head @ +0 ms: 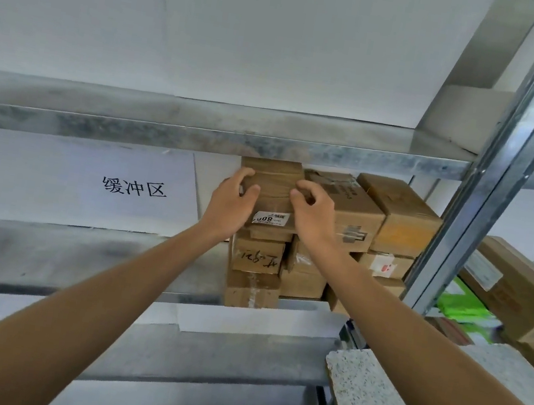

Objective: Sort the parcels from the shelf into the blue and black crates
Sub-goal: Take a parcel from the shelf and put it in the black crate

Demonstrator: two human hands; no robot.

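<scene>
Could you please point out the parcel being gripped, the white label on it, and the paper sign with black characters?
gripped parcel [274, 177]: head view, its brown top face between the hands.
white label [270, 218]: head view, label's middle.
paper sign [134, 187]: head view, on the printed characters.

Bright, even daylight, soft shadows under metal shelf [199, 136], mild motion blur, wide-angle bending at edges

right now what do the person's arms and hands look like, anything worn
Both arms are bare from hand to the frame edge: no sleeves show. The left hand and right hand wear no gloves, and no rings, watch or wristband are visible. No markings show on either forearm.
</scene>
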